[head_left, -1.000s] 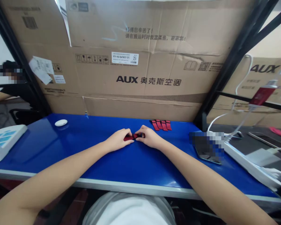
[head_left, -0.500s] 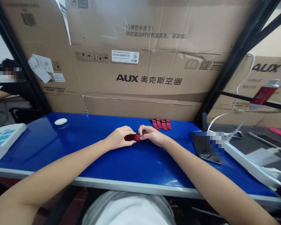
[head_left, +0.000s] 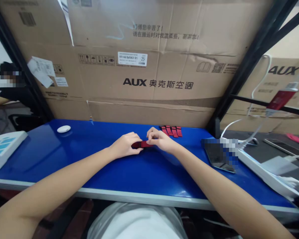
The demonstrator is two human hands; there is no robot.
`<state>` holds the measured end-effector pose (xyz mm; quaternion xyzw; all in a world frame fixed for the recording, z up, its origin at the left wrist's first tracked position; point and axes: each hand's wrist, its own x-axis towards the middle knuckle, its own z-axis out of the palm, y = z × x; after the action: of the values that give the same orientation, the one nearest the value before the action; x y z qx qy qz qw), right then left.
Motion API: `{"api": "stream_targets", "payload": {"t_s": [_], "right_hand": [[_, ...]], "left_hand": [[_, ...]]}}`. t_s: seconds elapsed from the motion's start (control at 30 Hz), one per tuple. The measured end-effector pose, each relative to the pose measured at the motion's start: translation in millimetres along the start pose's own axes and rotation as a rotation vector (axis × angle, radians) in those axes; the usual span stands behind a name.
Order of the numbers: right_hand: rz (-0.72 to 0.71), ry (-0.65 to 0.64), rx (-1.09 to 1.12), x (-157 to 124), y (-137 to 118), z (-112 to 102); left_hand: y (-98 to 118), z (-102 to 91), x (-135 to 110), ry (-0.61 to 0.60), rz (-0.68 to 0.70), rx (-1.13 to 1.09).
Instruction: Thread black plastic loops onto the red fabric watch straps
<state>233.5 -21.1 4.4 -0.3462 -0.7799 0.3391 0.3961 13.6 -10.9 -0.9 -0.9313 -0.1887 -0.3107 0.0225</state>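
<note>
I've got the strap btwn both hands, low over the blue tbl, near mid; can't tell if it touches the top. L hand grips its left part, thumb on the near side, fingers on the far. R hand has thumb & index at the right end, prob. pinching it, other fingers curled; the exact contact is hidden. A dark band crosses the strap btwn the two hands, just beside my L fingertips.

Step in hand, as I read it: working the strap w/ the R while the L anchors it. For the next move, I'd say the L needs a firm, steady hold & the R a light fingertip pinch, pulling in line so the fabric doesn't twist. Main risk IMO: the R end slipping out, as there's little to hold.

Other straps lie in a row at the back, by the box, apart from my hands. Phone is off to the R, well clear.
</note>
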Motion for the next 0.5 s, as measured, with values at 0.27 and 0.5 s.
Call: {"api": "stream_targets", "payload": {"t_s": [0.27,0.5], "right_hand": [[0.086,-0.074,0.567,-3.5,-0.5,0.6],[0.134,-0.077,0.78,-5.5,2.7,-7.3]], "left_hand": [[0.6,-5.3,0.6,-0.002,-0.15,-0.185],[4.5,-3.2,-1.5,0.024,-0.204,-0.235]]}}
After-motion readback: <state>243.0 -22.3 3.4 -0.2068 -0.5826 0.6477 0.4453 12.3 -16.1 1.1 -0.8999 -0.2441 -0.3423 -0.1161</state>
